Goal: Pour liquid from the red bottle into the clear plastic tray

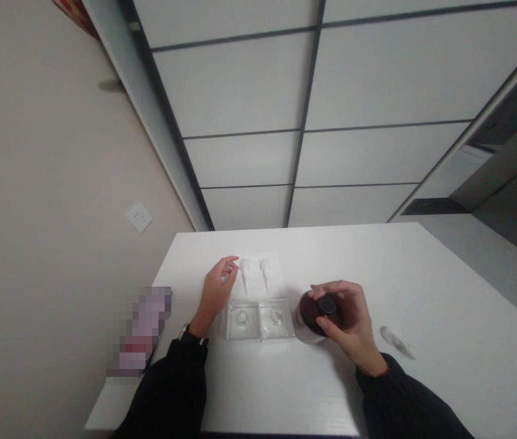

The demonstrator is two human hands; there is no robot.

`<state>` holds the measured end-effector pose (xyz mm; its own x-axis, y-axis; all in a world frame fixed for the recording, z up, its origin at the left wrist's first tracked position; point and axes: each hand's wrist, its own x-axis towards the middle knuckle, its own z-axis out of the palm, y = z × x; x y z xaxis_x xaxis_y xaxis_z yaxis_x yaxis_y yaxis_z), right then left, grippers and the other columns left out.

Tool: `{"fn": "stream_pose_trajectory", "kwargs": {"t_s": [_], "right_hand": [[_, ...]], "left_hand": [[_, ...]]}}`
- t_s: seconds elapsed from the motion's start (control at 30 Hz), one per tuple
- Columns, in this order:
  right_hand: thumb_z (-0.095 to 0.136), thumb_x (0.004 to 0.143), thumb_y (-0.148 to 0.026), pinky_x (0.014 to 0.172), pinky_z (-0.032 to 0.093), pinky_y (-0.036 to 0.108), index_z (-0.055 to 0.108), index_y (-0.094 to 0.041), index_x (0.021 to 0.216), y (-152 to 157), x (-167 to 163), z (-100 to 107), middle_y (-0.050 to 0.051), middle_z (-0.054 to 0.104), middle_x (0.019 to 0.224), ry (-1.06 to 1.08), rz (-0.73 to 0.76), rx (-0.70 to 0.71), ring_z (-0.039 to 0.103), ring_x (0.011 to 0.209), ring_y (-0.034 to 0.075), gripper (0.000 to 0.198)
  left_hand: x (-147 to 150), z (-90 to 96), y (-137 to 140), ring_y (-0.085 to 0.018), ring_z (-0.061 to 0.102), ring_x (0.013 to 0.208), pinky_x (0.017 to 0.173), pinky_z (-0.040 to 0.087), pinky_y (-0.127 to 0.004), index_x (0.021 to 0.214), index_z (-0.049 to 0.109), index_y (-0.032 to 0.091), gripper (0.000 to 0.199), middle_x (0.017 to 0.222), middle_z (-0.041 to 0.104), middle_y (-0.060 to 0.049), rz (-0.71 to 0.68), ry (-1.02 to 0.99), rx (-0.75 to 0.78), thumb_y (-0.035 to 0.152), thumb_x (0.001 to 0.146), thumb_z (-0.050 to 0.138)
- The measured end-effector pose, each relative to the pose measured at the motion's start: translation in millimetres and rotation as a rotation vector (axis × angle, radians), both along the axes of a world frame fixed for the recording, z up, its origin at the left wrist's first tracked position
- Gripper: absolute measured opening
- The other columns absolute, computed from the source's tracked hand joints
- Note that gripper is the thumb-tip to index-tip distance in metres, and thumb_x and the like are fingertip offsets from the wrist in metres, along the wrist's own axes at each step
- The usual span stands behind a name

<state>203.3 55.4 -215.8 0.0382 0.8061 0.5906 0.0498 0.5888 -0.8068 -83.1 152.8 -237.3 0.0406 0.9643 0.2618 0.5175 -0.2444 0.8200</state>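
My right hand [349, 323] is wrapped around a dark reddish bottle with a black cap [320, 311], which stands on the white table [423, 292]. To its left lies a clear plastic case with two round wells [260, 321]. Beyond the case rests a white sheet with two small pale tools on it [258, 274]. My left hand [218, 291] rests on the table at the left edge of that sheet, fingers loosely curled and touching it, holding nothing.
A crumpled clear wrapper [396, 341] lies on the table right of my right hand. A wall with a socket [139, 217] runs along the table's left side. A blurred object [142, 329] sits at the table's left edge.
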Motion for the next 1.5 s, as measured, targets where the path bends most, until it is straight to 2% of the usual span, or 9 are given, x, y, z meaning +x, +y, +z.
{"fn": "stream_pose_trajectory", "kwargs": {"t_s": [0.23, 0.4, 0.6, 0.77, 0.9, 1.0, 1.13, 1.27, 1.5], "right_hand": [[0.077, 0.092, -0.050, 0.089, 0.061, 0.044, 0.054, -0.029, 0.109, 0, 4, -3, 0.009, 0.059, 0.122, -0.051, -0.044, -0.048, 0.070, 0.101, 0.025, 0.035], [0.070, 0.097, -0.053, 0.094, 0.058, 0.047, 0.066, -0.027, 0.114, 2, 6, 1, 0.015, 0.064, 0.120, -0.218, -0.023, -0.030, 0.059, 0.130, 0.035, 0.031], [0.070, 0.094, -0.064, 0.088, 0.057, 0.041, 0.065, -0.029, 0.115, 3, 6, 2, 0.010, 0.065, 0.115, -0.129, 0.001, 0.015, 0.065, 0.110, 0.029, 0.041], [0.046, 0.110, -0.052, 0.095, 0.054, 0.042, 0.070, -0.030, 0.122, 0, 4, 2, 0.010, 0.066, 0.114, -0.183, -0.013, 0.054, 0.064, 0.113, 0.027, 0.034], [0.051, 0.108, -0.050, 0.085, 0.054, 0.039, 0.071, -0.027, 0.107, 1, 3, 1, 0.009, 0.063, 0.105, -0.170, -0.035, 0.036, 0.063, 0.099, 0.025, 0.031], [0.053, 0.106, -0.053, 0.083, 0.054, 0.040, 0.071, -0.026, 0.104, 2, 3, -1, 0.009, 0.061, 0.103, -0.168, -0.045, 0.025, 0.062, 0.097, 0.026, 0.033], [0.054, 0.106, -0.052, 0.085, 0.051, 0.040, 0.071, -0.026, 0.105, 4, 4, -3, 0.008, 0.060, 0.104, -0.151, -0.025, 0.044, 0.061, 0.099, 0.025, 0.031], [0.054, 0.107, -0.050, 0.088, 0.049, 0.040, 0.070, -0.027, 0.107, 4, 3, -7, 0.007, 0.060, 0.107, -0.128, -0.025, 0.049, 0.060, 0.102, 0.025, 0.029], [0.053, 0.107, -0.048, 0.089, 0.048, 0.041, 0.071, -0.027, 0.108, 3, 2, -8, 0.007, 0.061, 0.107, -0.111, -0.025, 0.063, 0.060, 0.103, 0.026, 0.028]], "left_hand": [[-1, 0.3, 1, -0.021, 0.073, 0.093, 0.090, 0.059, -0.035, 0.120, 0.070, 0.020, 0.032, 0.100, 0.076, -0.006, -0.010, 0.006, -0.002, 0.034, 0.095, 0.056], [-3, -3.1, 1, -0.021, 0.073, 0.094, 0.089, 0.059, -0.035, 0.121, 0.069, 0.019, 0.033, 0.102, 0.075, -0.007, -0.019, 0.016, -0.011, 0.036, 0.096, 0.055], [-4, -10.7, 10, -0.019, 0.073, 0.080, 0.072, 0.060, -0.031, 0.122, 0.068, 0.016, 0.036, 0.110, 0.072, -0.011, -0.030, 0.072, -0.088, 0.036, 0.094, 0.058], [5, -4.3, 29, -0.020, 0.068, 0.079, 0.086, 0.057, -0.037, 0.111, 0.075, 0.020, 0.032, 0.100, 0.072, -0.006, -0.018, 0.175, -0.093, 0.037, 0.084, 0.077], [14, 5.2, 39, -0.024, 0.067, 0.080, 0.088, 0.055, -0.039, 0.084, 0.077, 0.020, 0.023, 0.083, 0.071, -0.004, -0.015, 0.198, -0.097, 0.026, 0.066, 0.091], [12, 20.8, 38, -0.023, 0.068, 0.078, 0.089, 0.057, -0.040, 0.089, 0.079, 0.019, 0.026, 0.086, 0.074, -0.004, 0.015, 0.158, -0.083, 0.025, 0.067, 0.091], [-1, 57.6, 9, -0.022, 0.075, 0.094, 0.090, 0.061, -0.035, 0.121, 0.076, 0.021, 0.042, 0.101, 0.078, -0.005, 0.039, 0.025, -0.033, 0.037, 0.083, 0.082], [-8, 85.6, -47, -0.023, 0.078, 0.105, 0.094, 0.064, -0.035, 0.127, 0.073, 0.020, 0.053, 0.113, 0.081, -0.008, -0.010, -0.359, 0.036, 0.041, 0.080, 0.088], [0, 74.3, -98, -0.024, 0.079, 0.103, 0.093, 0.066, -0.036, 0.123, 0.075, 0.021, 0.043, 0.114, 0.082, -0.008, -0.028, -0.364, -0.010, 0.039, 0.085, 0.085]]}}
